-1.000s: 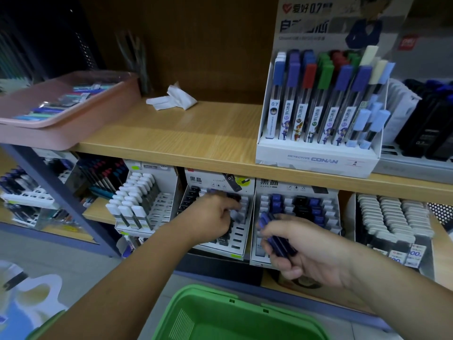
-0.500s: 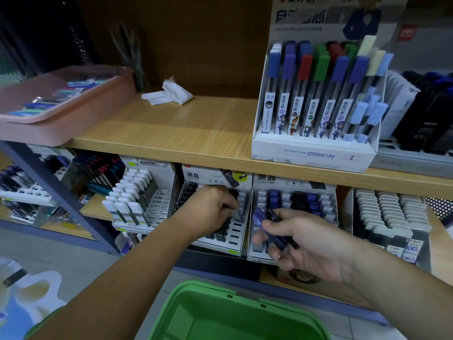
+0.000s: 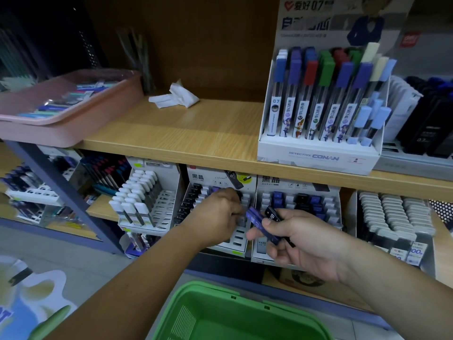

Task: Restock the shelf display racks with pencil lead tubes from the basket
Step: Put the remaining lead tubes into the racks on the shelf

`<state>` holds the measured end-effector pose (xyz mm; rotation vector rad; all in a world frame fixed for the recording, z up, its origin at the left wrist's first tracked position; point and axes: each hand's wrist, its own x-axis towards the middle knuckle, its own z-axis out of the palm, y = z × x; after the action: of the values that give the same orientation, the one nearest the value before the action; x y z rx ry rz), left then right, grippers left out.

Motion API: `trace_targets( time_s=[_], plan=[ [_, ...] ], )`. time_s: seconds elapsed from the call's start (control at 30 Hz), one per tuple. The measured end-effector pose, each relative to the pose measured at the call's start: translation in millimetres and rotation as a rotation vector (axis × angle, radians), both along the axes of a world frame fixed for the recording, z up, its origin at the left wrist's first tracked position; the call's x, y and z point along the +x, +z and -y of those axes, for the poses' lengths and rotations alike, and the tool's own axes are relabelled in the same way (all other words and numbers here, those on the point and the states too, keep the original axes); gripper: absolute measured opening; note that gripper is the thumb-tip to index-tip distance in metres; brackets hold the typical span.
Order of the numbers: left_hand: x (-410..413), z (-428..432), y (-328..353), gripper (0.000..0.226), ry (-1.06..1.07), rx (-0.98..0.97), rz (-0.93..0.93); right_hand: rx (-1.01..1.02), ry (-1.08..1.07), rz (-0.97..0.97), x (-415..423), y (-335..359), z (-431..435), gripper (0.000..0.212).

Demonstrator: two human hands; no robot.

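Slotting is in hand: left hand [image 3: 218, 212] curls against the middle display rack [image 3: 239, 244], its hold hidden, while right hand [image 3: 301, 241] clamps spare pencil lead tubes [image 3: 259, 222] beside it, above the basket [image 3: 220, 300]; next likely needs one passed across.

A light wood-grain laminate shelf board [image 3: 196, 133] runs across the view, with a pale sheen of light along its middle. Behind its back edge rises a dark brown wooden back panel [image 3: 208, 45], deep in shadow. A slanted blue-grey metal post [image 3: 61, 192] passes under the board's left front corner. Below lies a pale grey floor [image 3: 81, 261] bearing a blue-and-white printed picture [image 3: 24, 303]. A black perforated metal panel [image 3: 441, 212] shows far right, beneath the board.
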<state>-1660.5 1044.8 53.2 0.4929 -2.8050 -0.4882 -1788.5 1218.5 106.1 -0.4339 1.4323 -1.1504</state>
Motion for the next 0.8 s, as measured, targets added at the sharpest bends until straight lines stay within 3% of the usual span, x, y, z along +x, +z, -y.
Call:
trace_targets(
  time_s=[0.07,0.17,0.2,0.3,0.47,0.6,0.67,0.7,0.8],
  plan=[
    [3.3,-4.4,11.8,0.028,0.115,0.168,-0.091,0.009,-0.006,-0.006,4.1,0.9,4.1,0.046],
    [12.3,-14.6,36.6,0.015,0.230,0.736,-0.222,0.000,0.018,-0.001,9.8,1.0,10.1,0.039],
    [17.5,-15.7,40.3,0.013,0.207,0.841,-0.232,-0.011,0.030,0.001,11.7,0.6,12.6,0.033],
    [34.7,-10.7,40.8,0.019,0.174,0.959,-0.262,-0.056,0.032,0.039,21.8,1.6,21.2,0.025],
    [52.4,3.2,38.3,0.025,0.237,1.100,-0.339,-0.085,0.045,0.078,38.9,1.6,41.0,0.030],
    [58.1,20.4,36.1,0.029,0.401,1.131,-0.485,-0.049,-0.096,-0.064,43.7,1.6,51.4,0.021],
    [60.8,32.1,31.6,0.024,0.524,0.997,-0.514,-0.035,-0.136,-0.225,40.3,-3.2,52.6,0.022],
    [61.4,36.5,28.2,0.020,0.552,0.898,-0.482,-0.030,-0.140,-0.283,38.3,-6.5,52.5,0.034],
    [56.5,39.1,16.9,0.016,0.484,0.662,-0.309,-0.007,-0.106,-0.342,34.4,-14.0,48.7,0.053]
  ],
)
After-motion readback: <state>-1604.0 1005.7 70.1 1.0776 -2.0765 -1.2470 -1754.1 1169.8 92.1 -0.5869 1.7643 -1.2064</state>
